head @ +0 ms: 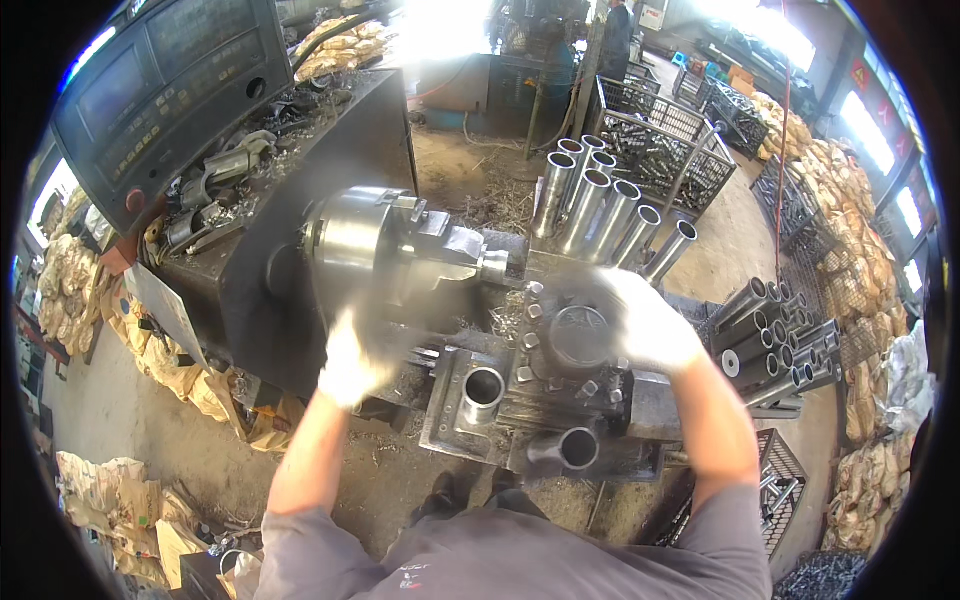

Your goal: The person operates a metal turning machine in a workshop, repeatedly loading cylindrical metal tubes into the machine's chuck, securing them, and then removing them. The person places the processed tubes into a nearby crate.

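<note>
My left hand (354, 364), in a white glove and blurred, is just in front of the lathe chuck (352, 232). Its fingers are smeared by motion, so any grip is unclear. Steel jaws (450, 247) project from the chuck towards the tool post. At the right side of the bolted tool post (577, 334) is my right hand (649, 319), also gloved and blurred, its fingers indistinct. One steel tube (482, 394) stands upright on the carriage plate nearer to me. Another steel tube (566, 448) lies tilted by the carriage's front edge.
Several steel tubes (589, 202) stand behind the tool post, and more tubes (780, 330) are stacked at right. The control panel (172, 97) rises at upper left. Metal chips (508, 319) lie below the chuck. Wire-mesh crates (667, 142) and sacks (847, 210) stand beyond.
</note>
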{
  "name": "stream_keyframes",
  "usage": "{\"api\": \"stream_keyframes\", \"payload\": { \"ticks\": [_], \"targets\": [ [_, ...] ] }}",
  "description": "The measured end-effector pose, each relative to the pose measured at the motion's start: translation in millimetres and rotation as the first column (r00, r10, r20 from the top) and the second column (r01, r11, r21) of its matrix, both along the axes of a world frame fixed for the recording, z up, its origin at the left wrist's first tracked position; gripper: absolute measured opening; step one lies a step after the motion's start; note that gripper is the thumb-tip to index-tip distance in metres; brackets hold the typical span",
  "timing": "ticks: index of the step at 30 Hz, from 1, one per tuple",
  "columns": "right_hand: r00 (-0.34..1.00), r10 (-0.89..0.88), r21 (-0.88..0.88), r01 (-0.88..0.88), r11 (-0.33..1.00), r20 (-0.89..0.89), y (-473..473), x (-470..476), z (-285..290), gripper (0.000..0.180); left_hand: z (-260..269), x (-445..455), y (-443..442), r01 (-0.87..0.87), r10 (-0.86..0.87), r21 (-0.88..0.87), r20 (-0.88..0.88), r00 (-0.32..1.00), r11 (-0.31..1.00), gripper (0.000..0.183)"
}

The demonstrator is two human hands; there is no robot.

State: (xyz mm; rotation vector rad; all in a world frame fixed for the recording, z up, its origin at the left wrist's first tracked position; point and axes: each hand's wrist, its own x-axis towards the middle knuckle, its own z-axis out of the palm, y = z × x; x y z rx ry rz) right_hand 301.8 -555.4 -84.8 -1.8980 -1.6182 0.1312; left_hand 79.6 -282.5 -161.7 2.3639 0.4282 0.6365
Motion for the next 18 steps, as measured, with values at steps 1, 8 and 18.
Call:
{"api": "stream_keyframes", "payload": {
  "ticks": [1, 8, 18],
  "targets": [
    [1.000, -0.002, -0.239, 0.000, 0.971, -0.006, 43, 17, 4, 0.049, 6, 20, 19, -0.214, 0.211, 0.019, 0.106, 0.972, 0.977, 0.080],
    [0.830, 0.498, -0.772, -0.138, 0.621, 0.253, 174, 79, -111, 0.021, -33, 65, 119, -0.336, 0.116, 0.582, 0.382, 0.917, 0.740, 0.072],
    [0.998, 0.066, 0.131, -0.063, 0.989, -0.018, 161, -18, -24, 0.028, -33, 72, 126, -0.333, 0.103, 0.576, 0.395, 0.913, 0.746, 0.072]
  ]
}}
